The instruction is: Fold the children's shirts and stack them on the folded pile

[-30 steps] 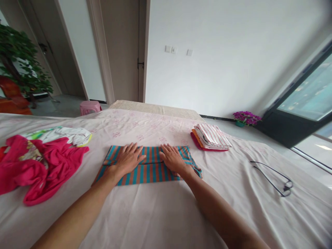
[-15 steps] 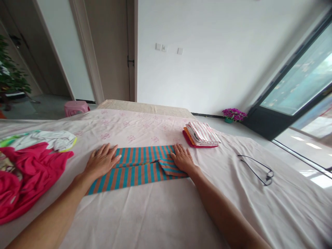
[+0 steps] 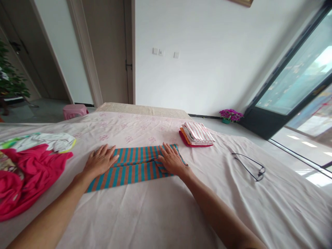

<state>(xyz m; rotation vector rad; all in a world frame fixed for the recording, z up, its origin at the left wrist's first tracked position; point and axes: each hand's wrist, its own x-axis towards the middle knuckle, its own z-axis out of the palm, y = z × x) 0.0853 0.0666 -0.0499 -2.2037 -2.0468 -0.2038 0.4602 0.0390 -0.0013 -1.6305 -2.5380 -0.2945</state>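
Teal-and-brown striped garment (image 3: 135, 174) lies folded beneath the left hand (image 3: 99, 161) and right hand (image 3: 171, 159), both flat, unclenched and well apart near its ends (a folded clothing stack (image 3: 198, 134) sits just beyond the right one).

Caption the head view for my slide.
Left hand and right hand flat on a teal-and-brown striped cloth, crumpled red fabric left, folded red, orange and white stack right.
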